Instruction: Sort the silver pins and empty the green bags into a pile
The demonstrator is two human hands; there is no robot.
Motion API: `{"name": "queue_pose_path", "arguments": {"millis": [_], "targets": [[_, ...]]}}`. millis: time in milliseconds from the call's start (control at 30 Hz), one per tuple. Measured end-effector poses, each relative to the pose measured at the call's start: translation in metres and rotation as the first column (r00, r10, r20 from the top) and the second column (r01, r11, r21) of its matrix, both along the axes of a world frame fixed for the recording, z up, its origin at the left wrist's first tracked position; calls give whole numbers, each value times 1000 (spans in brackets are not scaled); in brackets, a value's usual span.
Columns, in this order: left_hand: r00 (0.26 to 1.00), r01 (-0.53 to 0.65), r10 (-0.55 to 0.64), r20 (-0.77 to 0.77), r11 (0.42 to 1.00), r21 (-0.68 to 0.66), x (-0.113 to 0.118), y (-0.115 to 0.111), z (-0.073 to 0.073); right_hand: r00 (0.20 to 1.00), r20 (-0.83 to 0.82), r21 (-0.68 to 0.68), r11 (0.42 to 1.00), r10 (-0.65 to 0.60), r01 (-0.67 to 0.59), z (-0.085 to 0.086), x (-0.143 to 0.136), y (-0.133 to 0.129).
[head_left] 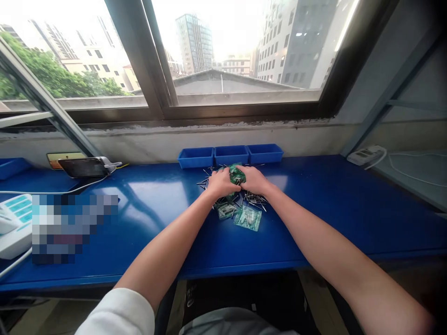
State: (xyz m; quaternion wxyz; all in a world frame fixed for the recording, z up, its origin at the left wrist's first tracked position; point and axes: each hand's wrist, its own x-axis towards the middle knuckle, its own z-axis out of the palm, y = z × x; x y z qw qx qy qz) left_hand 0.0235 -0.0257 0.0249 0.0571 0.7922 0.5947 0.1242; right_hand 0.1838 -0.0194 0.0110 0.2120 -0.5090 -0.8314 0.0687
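Both my hands meet over a heap of small metal pins on the blue table. Between them is a green-tinted plastic bag (237,175) with dark pins showing in it. My left hand (223,183) has its fingers closed on the bag's left side. My right hand (254,179) grips its right side. Loose metal pins (255,200) spread out below and beside my hands. Nearer to me lie two more bags holding pins, a small one (226,211) and a larger green-edged one (247,217).
Three joined blue bins (231,154) stand behind the heap near the wall. On the blue table (150,209), a phone (84,166) leans at the left with a cable, near a white device (16,223). A white power strip (366,154) sits at the right.
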Motion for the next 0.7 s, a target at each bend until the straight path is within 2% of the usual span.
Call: {"name": "queue_pose_path", "arguments": {"millis": [200, 333, 433, 567, 700], "targets": [[998, -3, -4, 63, 993, 120, 9, -10, 0, 994, -54, 127, 987, -91, 97, -6, -3, -4], [996, -31, 12, 94, 977, 210, 11, -16, 5, 976, -210, 196, 975, -66, 108, -7, -1, -2], [980, -57, 10, 196, 970, 237, 8, -15, 12, 943, -332, 256, 961, -14, 105, -5, 3, 1], [915, -102, -9, 404, 962, 252, -3, -10, 23, 901, -433, 309, 945, 36, 110, 1, 7, 1], [828, -165, -15, 560, 949, 269, -19, -3, 34, 885, -465, 310, 940, 22, 140, 6, 12, 0]]}}
